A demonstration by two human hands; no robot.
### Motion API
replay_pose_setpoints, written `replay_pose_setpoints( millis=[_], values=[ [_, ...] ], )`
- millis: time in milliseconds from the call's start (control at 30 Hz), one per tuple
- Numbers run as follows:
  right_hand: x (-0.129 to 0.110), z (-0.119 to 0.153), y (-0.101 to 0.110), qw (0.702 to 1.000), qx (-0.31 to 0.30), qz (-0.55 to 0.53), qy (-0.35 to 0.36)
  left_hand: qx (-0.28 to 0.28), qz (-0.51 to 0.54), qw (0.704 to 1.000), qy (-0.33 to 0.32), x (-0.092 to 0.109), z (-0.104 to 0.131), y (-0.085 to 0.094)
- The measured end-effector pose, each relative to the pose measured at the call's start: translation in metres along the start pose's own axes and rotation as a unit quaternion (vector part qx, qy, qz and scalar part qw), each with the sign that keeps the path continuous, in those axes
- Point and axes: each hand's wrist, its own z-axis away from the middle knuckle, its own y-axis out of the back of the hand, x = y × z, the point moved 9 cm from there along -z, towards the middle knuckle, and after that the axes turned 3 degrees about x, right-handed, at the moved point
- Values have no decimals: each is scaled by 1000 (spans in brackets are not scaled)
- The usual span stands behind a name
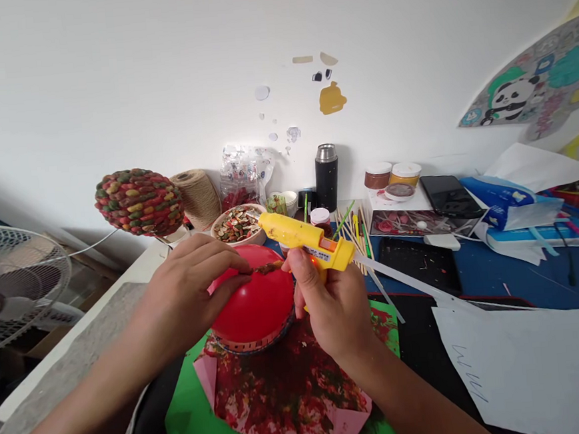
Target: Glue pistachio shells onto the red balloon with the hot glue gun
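Note:
A yellow glue gun (295, 233), with a white glue stick out of its back, is in my right hand (333, 297); its nozzle points up and left. My left hand (194, 284) reaches over a red balloon (254, 307), thumb and fingers pinched together near its top. Small brown pieces (266, 268) lie at those fingertips, on or just above the balloon. The balloon rests in a patterned bowl (259, 345), on paint-stained pink paper (284, 398) over a green sheet (194, 412). Behind it, a bowl of painted seeds (237, 225) stands.
A seed-covered ball (140, 202) stands on a stick at the left, near a fan (19, 285) and a twine spool (196, 196). Behind are a black flask (327, 177) and jars (378, 175). A phone (451, 196) and papers (536, 365) lie at the right.

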Motion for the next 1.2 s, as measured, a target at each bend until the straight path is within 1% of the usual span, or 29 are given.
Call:
replay_pose_setpoints(
  millis=[267, 500, 633, 900, 1100, 1200],
  values=[
    [-1, 0, -1, 1000, -6, 7, 4, -16, -12, 1000, 17, -5, 1, -3],
    [-3, 0, -1, 1000, -3, -1, 13, -7, -6, 1000, 1, -4, 1, -3],
    [-4, 0, -2, 1000, -4, -2, 13, -18, -13, 1000, -9, -2, 0, -5],
    [-3, 1, -1, 1000, -4, -2, 15, -38, -9, 999, -7, -2, 1, -6],
    [-5, 1, -2, 999, -8, 1, 33, -56, 4, 998, 12, 1, -1, -5],
    [-6, 0, -2, 999, -9, 2, 36, -59, 0, 998, 9, 2, 0, -5]
  ],
)
